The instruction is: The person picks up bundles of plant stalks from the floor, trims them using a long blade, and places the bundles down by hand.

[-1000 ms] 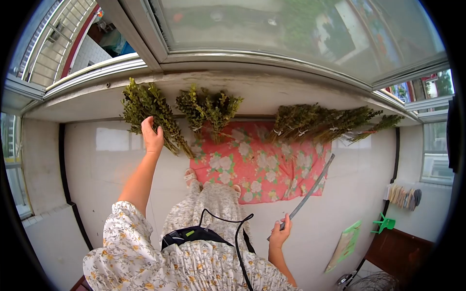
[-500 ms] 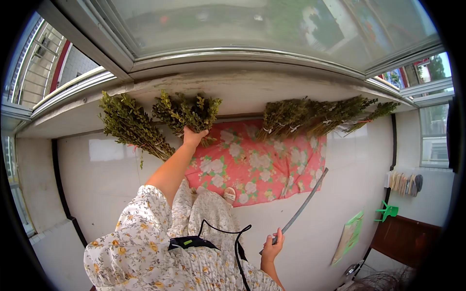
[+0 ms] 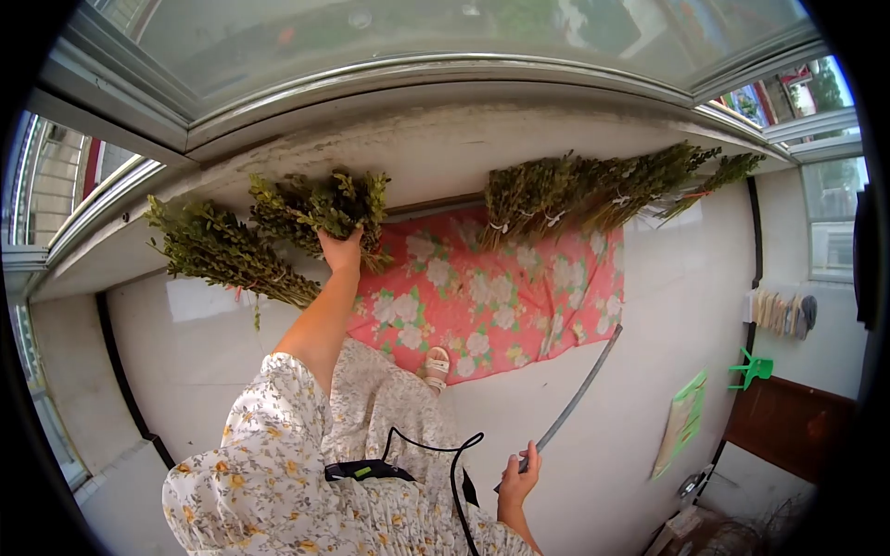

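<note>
My left hand [image 3: 341, 248] reaches forward and is closed on a bunch of leafy green branches [image 3: 320, 202]; its fingertips are partly hidden among the leaves. Just left of it, a larger bunch of leafy branches [image 3: 218, 250] leans at the wall, its stems pointing down to the right. My right hand [image 3: 519, 484] is held low at the right of my body, with its fingers wrapped round one end of a long, slightly curved grey rod [image 3: 579, 394]. The rod's far end is over the edge of a red floral cloth [image 3: 445, 301] on the floor.
Several tied bunches of branches [image 3: 593, 190] lean along the wall at the cloth's far right. A window ledge [image 3: 445, 134] runs above. To the right are a green and beige flat package [image 3: 681, 422], a small green stool [image 3: 753, 369] and a brown board [image 3: 788, 431].
The view has shifted a little. My left hand and the bunch it holds are slightly farther left, closer to the larger bunch. My right hand still grips the rod in much the same place.
</note>
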Demonstrator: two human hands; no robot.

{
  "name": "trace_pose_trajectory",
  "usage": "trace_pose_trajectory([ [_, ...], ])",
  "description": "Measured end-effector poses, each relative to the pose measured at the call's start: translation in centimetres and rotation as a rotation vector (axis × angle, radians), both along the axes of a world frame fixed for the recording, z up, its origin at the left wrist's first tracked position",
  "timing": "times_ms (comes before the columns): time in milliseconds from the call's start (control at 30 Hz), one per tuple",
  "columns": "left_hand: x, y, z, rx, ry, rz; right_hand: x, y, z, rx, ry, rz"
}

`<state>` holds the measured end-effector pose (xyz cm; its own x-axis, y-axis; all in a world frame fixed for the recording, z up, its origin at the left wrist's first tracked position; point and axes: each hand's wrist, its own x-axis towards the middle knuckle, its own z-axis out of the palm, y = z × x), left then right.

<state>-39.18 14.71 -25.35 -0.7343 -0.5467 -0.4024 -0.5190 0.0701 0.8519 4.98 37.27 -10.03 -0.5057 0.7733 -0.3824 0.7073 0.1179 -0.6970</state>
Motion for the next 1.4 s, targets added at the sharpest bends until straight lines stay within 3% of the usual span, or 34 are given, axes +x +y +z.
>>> trace_pose_trajectory([
  [133,2.6,-0.2,-0.7,0.038,-0.057,-0.047,-1.3,0.3,0.2,-0.021,0.021,-0.022],
  [200,4.2,-0.3,-1.1,-0.006,0.044,-0.129,-2.1,0.4,0.5,-0.024,0.016,0.04],
  [233,4.8,-0.6,-2.4,-0.21,-0.045,-0.205,-2.0,0.7,-0.1,-0.024,0.018,0.035],
  [333,7.9,-0.8,-2.1,-0.279,0.029,-0.42,-2.4,1.7,-1.7,0.077,0.087,0.224],
  [367,8.5,-0.9,-3.2,-0.164,0.023,-0.358,-2.8,1.9,-2.0,0.045,0.073,0.255],
  [500,9.7,1.3,2.9,-0.107,0.132,-0.472,-6.5,2.0,-2.5,0.024,0.141,0.395],
  [600,10.4,3.4,6.5,-0.134,0.229,-0.691,-10.0,1.8,-3.0,-0.051,0.186,0.419],
  [667,11.0,5.2,10.2,-0.091,0.227,-0.84,-12.9,1.8,-2.4,0.094,0.137,0.532],
  [767,12.1,7.9,15.9,-0.038,0.249,-0.977,-16.2,1.3,-1.8,0.125,0.196,0.48],
  [867,13.2,10.9,17.7,-0.013,0.318,-1.141,-18.3,1.3,-0.4,0.228,0.168,0.4],
  [933,13.9,12.8,20.1,-0.037,0.361,-1.288,-19.0,1.7,1.2,-0.068,0.289,0.426],
  [967,14.4,13.7,21.4,-0.138,0.392,-1.301,-19.0,1.5,2.2,-0.175,0.465,0.308],
  [1067,15.7,16.0,26.0,-0.193,0.275,-1.431,-17.9,3.1,-0.6,-0.07,0.506,0.198],
  [1100,15.9,16.6,27.0,-0.225,0.265,-1.471,-18.0,3.4,-0.2,-0.063,0.626,0.16],
  [1267,17.2,19.0,29.4,-0.13,0.497,-1.518,-17.2,6.6,2.1,-0.118,0.542,0.159],
  [1333,17.4,19.4,30.4,-0.048,0.635,-1.604,-17.4,6.7,4.8,0.142,0.597,0.219],
  [1400,18.0,19.0,31.4,-0.009,0.617,-1.639,-16.8,7.2,4.4,0.09,0.697,0.203],
])
